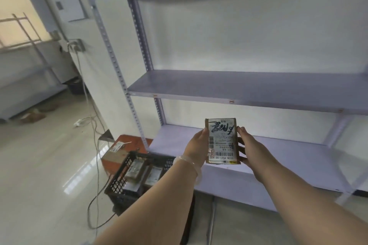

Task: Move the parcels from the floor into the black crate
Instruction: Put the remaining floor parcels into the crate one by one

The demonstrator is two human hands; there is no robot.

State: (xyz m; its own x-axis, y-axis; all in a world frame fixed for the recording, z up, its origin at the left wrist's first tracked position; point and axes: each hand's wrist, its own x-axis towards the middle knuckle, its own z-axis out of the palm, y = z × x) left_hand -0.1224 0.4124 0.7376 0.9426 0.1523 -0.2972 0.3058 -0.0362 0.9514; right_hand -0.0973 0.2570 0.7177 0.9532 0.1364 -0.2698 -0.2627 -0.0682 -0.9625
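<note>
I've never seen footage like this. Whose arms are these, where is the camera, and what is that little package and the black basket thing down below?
There is no machine here: a person wears a camera on the head, looking forward and down, so you see their own two bare arms reaching out. This is the only picture, taken from that head camera.

The left hand and the right hand hold a small brown parcel between them, label facing the camera, in front of a pale metal shelf rack; the shelves in view look bare.

Lower left, on the shiny floor, stands the black crate, a plastic basket with lattice walls. A few parcels already lie inside it. Behind it rests a cardboard box, and cables trail across the floor. The left wrist wears a pale bracelet.
</note>
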